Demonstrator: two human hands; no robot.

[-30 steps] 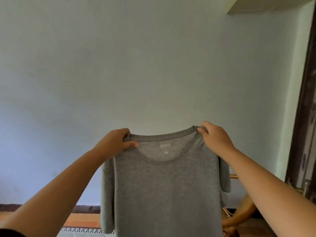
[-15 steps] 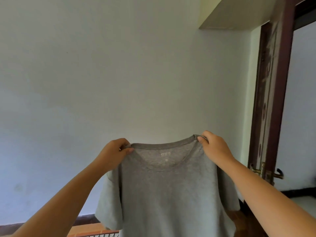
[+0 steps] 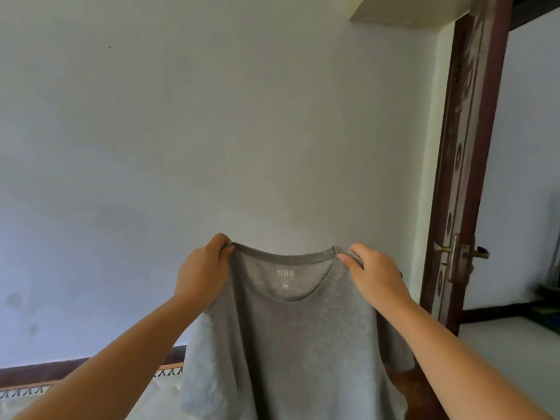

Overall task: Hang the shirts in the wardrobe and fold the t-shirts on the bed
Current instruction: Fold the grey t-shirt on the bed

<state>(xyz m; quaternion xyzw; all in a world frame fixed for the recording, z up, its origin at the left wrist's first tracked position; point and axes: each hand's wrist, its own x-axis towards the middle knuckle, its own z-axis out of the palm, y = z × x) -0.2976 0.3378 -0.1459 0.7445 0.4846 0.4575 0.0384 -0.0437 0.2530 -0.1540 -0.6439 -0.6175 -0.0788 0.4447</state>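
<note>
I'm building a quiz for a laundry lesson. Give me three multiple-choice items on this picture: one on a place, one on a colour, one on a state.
1. Where is the door?
A) left of the t-shirt
B) right of the t-shirt
C) hidden behind the t-shirt

2. What colour is the t-shirt?
A) grey
B) red
C) white

3. How is the t-shirt held?
A) folded flat
B) draped over one forearm
C) hanging, gripped by both hands

Answers:
1 B: the door stands at the picture's right edge.
2 A: the cloth is grey all over.
3 C: the left hand and right hand each grip a shoulder beside the collar.
</note>
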